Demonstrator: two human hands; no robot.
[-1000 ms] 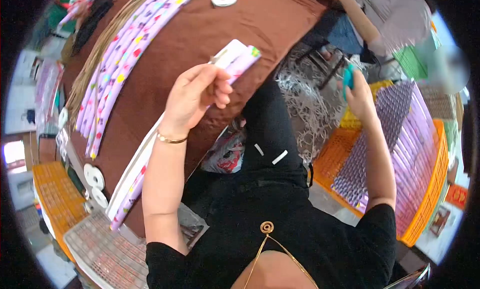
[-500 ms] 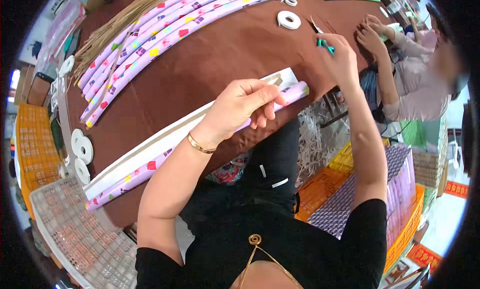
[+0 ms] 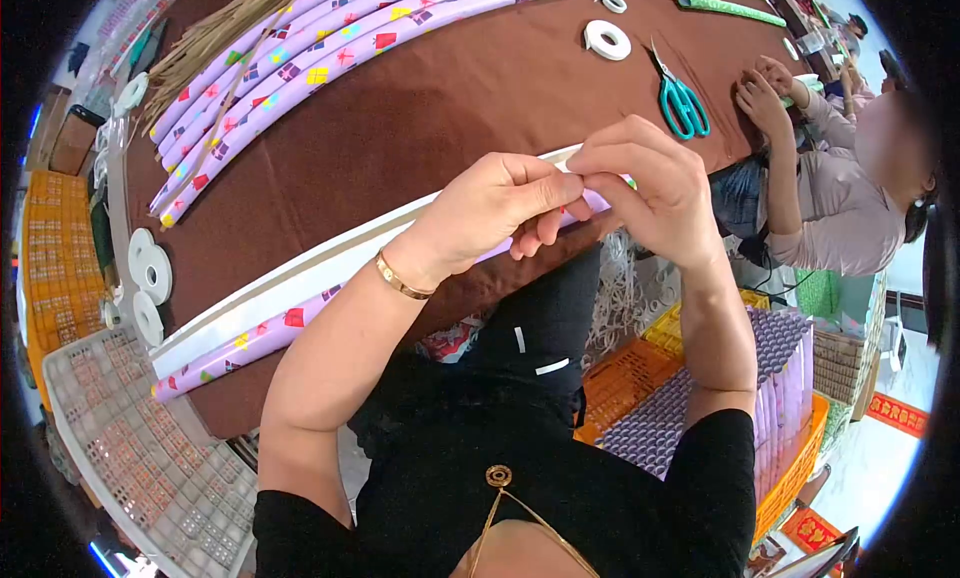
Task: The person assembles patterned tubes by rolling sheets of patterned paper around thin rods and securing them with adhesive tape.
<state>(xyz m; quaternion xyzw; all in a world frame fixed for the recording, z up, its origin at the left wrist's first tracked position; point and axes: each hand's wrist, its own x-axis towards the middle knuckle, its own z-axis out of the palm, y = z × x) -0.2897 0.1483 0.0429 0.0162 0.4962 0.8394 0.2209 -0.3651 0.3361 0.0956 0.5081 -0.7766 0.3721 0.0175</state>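
A partly rolled sheet of pink-purple patterned paper, white on its inner side, lies along the near edge of the brown-covered table. Over its right end my left hand is closed, thumb and fingers pinched; whatever is between them is too small to make out. My right hand meets it there, fingertips pressed together at the left thumb tip, their contents hidden. Teal-handled scissors rest on the table beyond my right hand, blades slightly apart.
Patterned rolls and brown strips lie at the far left. White tape rolls sit at the left edge and near the scissors. A green roll is farther back. Another person sits at the right; crates stand below.
My right hand has let go of the scissors, which now lie on the table, and has come down and left to meet my left hand. The view has shifted slightly.
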